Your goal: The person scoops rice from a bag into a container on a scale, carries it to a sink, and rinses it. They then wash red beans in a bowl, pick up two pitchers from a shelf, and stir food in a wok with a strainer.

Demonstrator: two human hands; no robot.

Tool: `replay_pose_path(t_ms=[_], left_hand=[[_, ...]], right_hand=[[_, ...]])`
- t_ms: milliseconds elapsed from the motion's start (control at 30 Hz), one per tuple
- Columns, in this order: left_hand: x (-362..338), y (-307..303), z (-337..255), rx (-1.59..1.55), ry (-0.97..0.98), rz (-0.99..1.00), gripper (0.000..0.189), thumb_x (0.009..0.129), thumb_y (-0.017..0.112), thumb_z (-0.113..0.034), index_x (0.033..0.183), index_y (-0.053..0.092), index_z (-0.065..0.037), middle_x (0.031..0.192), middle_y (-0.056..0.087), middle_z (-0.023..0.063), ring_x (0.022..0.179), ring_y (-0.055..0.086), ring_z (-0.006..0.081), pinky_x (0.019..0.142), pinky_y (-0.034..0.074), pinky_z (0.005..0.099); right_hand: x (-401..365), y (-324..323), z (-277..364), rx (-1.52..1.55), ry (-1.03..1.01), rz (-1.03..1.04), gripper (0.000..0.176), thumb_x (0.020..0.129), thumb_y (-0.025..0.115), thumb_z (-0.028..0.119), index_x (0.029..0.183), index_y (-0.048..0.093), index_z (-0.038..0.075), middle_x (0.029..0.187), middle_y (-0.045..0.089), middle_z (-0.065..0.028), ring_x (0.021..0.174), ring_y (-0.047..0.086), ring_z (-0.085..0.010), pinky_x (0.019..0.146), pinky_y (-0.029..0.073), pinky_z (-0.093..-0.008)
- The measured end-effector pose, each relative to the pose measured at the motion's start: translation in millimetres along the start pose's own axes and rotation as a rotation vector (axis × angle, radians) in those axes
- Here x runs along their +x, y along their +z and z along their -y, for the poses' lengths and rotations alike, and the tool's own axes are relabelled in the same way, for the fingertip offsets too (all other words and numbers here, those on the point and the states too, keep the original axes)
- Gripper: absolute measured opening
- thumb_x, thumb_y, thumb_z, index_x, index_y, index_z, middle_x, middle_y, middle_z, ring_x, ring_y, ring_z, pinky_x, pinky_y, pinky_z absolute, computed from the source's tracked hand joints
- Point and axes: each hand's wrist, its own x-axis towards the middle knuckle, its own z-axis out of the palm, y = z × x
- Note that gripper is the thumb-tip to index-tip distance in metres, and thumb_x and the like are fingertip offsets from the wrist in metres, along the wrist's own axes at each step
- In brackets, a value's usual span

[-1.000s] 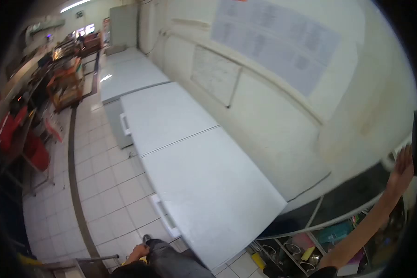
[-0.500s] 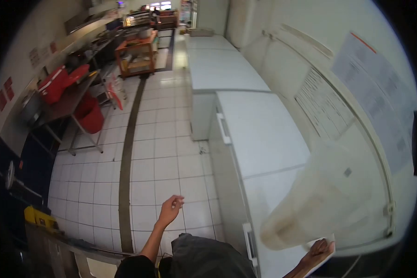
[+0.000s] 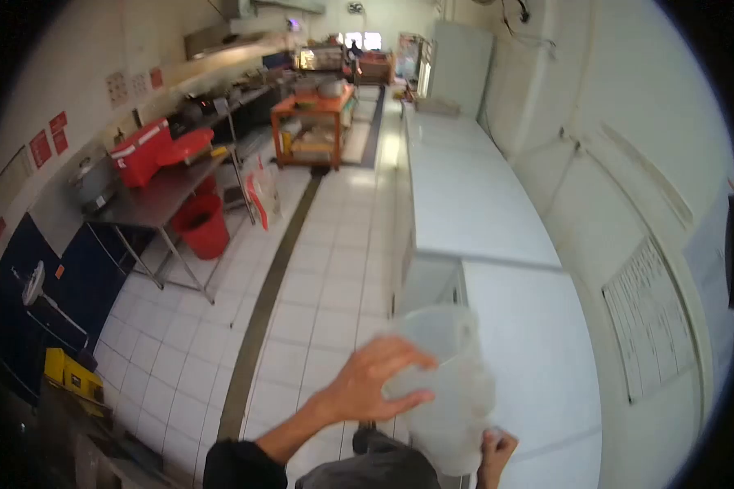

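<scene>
In front of me I hold a translucent plastic pitcher [image 3: 448, 407], blurred by motion, with its wide rim tipped up and away from me. My right hand [image 3: 497, 450] is closed at the pitcher's lower right side, where the handle is. My left hand [image 3: 375, 379] reaches in from the left with thumb and fingers spread. Its fingertips overlap the pitcher's left side just below the rim. Behind the pitcher, on the right, runs a white-topped freezer [image 3: 530, 350].
A longer white counter [image 3: 473, 179] continues beyond the freezer along the right wall. At left, a steel table [image 3: 159, 196] carries a red cooler box [image 3: 141, 152], with a red bucket [image 3: 201, 228] beneath it. An orange cart [image 3: 311, 110] stands further back on the tiled floor [image 3: 326, 261].
The pitcher has come left from over the freezer top to in front of my body. My left hand has risen toward it and spread its fingers. The view has turned left and up.
</scene>
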Motion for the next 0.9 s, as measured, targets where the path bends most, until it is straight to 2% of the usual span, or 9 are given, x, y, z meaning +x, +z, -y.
replay_pose_path(t_ms=[67, 167, 267, 367, 467, 567, 633, 733, 900], left_hand=[[-14.9, 5.1, 51.5, -0.086, -0.307, 0.148, 0.033, 0.072, 0.076, -0.016, 0.099, 0.062, -0.003, 0.084, 0.063, 0.0056, 0.084, 0.059, 0.0209, 0.075, 0.045, 0.0336], [-39.2, 2.3, 129.6, 0.020, -0.651, -0.242, 0.024, 0.075, 0.075, -0.014, 0.089, 0.059, -0.003, 0.076, 0.058, 0.0049, 0.070, 0.056, 0.0148, 0.064, 0.047, 0.0298], [-65.1, -16.0, 205.4, 0.002, -0.993, -0.682, 0.021, 0.076, 0.073, -0.006, 0.078, 0.053, -0.003, 0.068, 0.056, 0.0021, 0.061, 0.053, 0.0045, 0.056, 0.046, 0.0244], [-80.4, -37.1, 282.2, -0.211, -1.189, -0.695, 0.024, 0.079, 0.073, -0.013, 0.088, 0.054, -0.001, 0.069, 0.058, 0.0016, 0.063, 0.057, 0.0116, 0.058, 0.050, 0.0282], [-48.0, -59.3, 369.3, -0.172, -1.229, -0.470, 0.025, 0.081, 0.072, -0.019, 0.089, 0.059, 0.002, 0.069, 0.061, 0.0042, 0.060, 0.059, 0.0125, 0.056, 0.050, 0.0285], [6.6, -84.5, 460.7, -0.028, -1.274, -0.232, 0.028, 0.082, 0.071, -0.025, 0.088, 0.065, 0.002, 0.071, 0.065, 0.0073, 0.061, 0.062, 0.0128, 0.058, 0.051, 0.0279], [66.3, -106.1, 526.2, -0.146, -1.318, -0.244, 0.029, 0.082, 0.070, -0.027, 0.083, 0.068, 0.002, 0.071, 0.067, 0.0092, 0.063, 0.064, 0.0135, 0.059, 0.051, 0.0280], [148.2, -126.9, 625.3, 0.058, -1.052, -0.153, 0.028, 0.082, 0.068, -0.034, 0.081, 0.070, -0.006, 0.062, 0.067, 0.0046, 0.056, 0.064, 0.0160, 0.055, 0.048, 0.0287], [276.8, -153.3, 789.9, 0.162, -0.882, 0.094, 0.023, 0.082, 0.067, -0.032, 0.081, 0.071, -0.009, 0.063, 0.066, 0.0059, 0.055, 0.063, 0.0178, 0.051, 0.047, 0.0299]], right_hand=[[27.6, 71.1, 11.7, -0.099, 0.028, 0.145, 0.044, 0.073, 0.077, 0.036, 0.074, 0.063, -0.005, 0.067, 0.052, -0.0057, 0.059, 0.046, -0.0144, 0.057, 0.042, -0.0334], [78.4, 156.8, 77.7, -0.396, -0.128, 0.551, 0.039, 0.077, 0.069, 0.033, 0.094, 0.064, -0.001, 0.071, 0.063, -0.0133, 0.064, 0.063, -0.0250, 0.056, 0.050, -0.0395], [120.7, 251.7, 73.4, -0.293, -0.261, 0.603, 0.039, 0.073, 0.072, 0.035, 0.083, 0.067, -0.002, 0.069, 0.065, -0.0176, 0.064, 0.063, -0.0283, 0.062, 0.048, -0.0395], [161.0, 352.5, 78.3, -0.372, -0.299, 0.849, 0.038, 0.073, 0.073, 0.036, 0.083, 0.068, 0.000, 0.073, 0.065, -0.0200, 0.067, 0.063, -0.0329, 0.065, 0.048, -0.0383], [206.6, 449.8, 75.8, -0.330, -0.249, 0.972, 0.038, 0.073, 0.072, 0.037, 0.082, 0.068, 0.000, 0.070, 0.063, -0.0209, 0.068, 0.062, -0.0360, 0.065, 0.049, -0.0372], [264.7, 551.5, 71.6, -0.289, -0.403, 0.986, 0.035, 0.077, 0.069, 0.035, 0.079, 0.068, 0.000, 0.069, 0.064, -0.0188, 0.065, 0.061, -0.0323, 0.064, 0.049, -0.0377], [315.1, 615.4, 78.1, -0.272, -0.233, 1.006, 0.046, 0.073, 0.076, 0.038, 0.076, 0.066, -0.007, 0.052, 0.050, -0.0044, 0.052, 0.046, -0.0136, 0.050, 0.040, -0.0328], [381.9, 688.1, 98.0, -0.290, -0.154, 0.960, 0.042, 0.077, 0.074, 0.035, 0.073, 0.065, -0.006, 0.046, 0.046, -0.0018, 0.048, 0.045, -0.0112, 0.046, 0.037, -0.0304], [482.6, 823.2, 111.3, -0.204, 0.044, 0.958, 0.036, 0.081, 0.071, 0.027, 0.074, 0.064, -0.008, 0.050, 0.043, 0.0004, 0.049, 0.039, -0.0078, 0.045, 0.035, -0.0275]])
